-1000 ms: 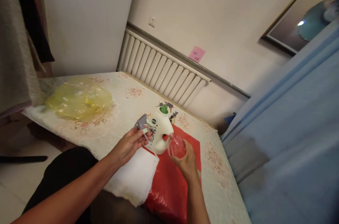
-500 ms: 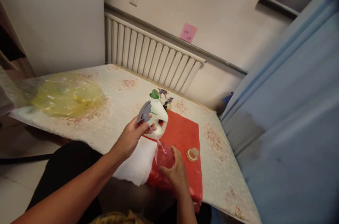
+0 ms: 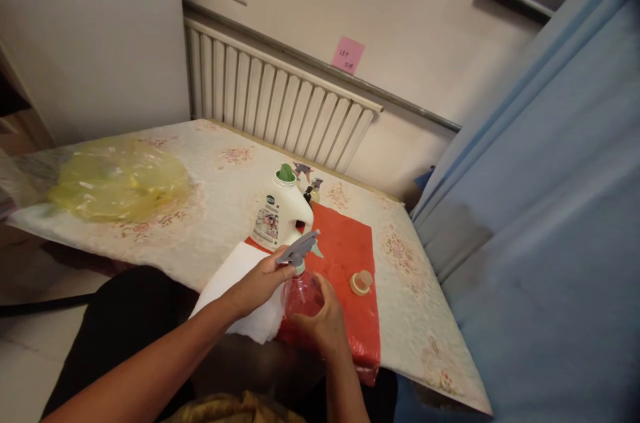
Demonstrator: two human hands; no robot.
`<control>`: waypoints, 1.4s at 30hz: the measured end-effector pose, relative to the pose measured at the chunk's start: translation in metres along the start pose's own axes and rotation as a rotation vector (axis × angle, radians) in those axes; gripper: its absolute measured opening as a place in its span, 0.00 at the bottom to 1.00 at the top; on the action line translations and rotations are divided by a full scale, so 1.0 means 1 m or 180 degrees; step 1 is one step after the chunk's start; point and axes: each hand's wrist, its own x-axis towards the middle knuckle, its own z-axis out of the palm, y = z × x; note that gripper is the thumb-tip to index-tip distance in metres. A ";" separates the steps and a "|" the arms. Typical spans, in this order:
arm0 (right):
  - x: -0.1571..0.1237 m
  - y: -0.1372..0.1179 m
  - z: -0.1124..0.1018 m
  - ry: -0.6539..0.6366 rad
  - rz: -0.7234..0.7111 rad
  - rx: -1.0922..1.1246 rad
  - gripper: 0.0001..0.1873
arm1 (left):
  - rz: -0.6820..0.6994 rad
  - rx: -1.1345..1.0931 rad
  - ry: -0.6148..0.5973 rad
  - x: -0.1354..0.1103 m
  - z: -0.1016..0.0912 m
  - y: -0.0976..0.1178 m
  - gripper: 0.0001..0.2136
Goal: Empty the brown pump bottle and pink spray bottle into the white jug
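Note:
My right hand (image 3: 320, 326) is wrapped round a small clear pink spray bottle (image 3: 301, 294), held upright over the near edge of a red plastic sheet (image 3: 350, 256). My left hand (image 3: 260, 283) pinches the grey trigger sprayer head (image 3: 299, 249), which now sits on the bottle's neck. Just behind stands a white detergent jug (image 3: 280, 213) with a green spout. A tan round cap (image 3: 361, 282) lies on the red sheet to the right.
A white cloth (image 3: 235, 276) lies under my left wrist. Two small spray bottles (image 3: 307, 183) stand behind the jug. A yellow plastic bag (image 3: 117, 176) rests at the table's far left. A radiator runs along the wall; a blue curtain hangs at right.
My left hand carried the sprayer head from beside the jug down onto the pink bottle's neck, its tube going inside. The camera view shifted down and right.

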 end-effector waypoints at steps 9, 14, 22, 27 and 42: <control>-0.003 -0.005 0.007 -0.0083 0.0289 0.0266 0.43 | 0.0053 -0.0095 0.0150 0.000 -0.008 0.000 0.19; -0.004 -0.006 0.006 -0.0186 0.0387 0.0255 0.44 | -0.0006 -0.0203 0.0056 -0.002 -0.007 -0.003 0.16; -0.003 -0.007 0.008 -0.0167 0.0414 0.0222 0.43 | -0.0097 -0.0328 0.0244 0.002 -0.004 -0.009 0.19; -0.002 -0.003 0.008 -0.0220 0.0392 0.0439 0.42 | -0.0061 -0.0747 0.0083 0.004 -0.004 -0.013 0.17; -0.002 0.005 0.009 -0.0167 0.0378 0.0340 0.43 | -0.0270 -0.0654 0.0085 0.006 0.003 -0.011 0.21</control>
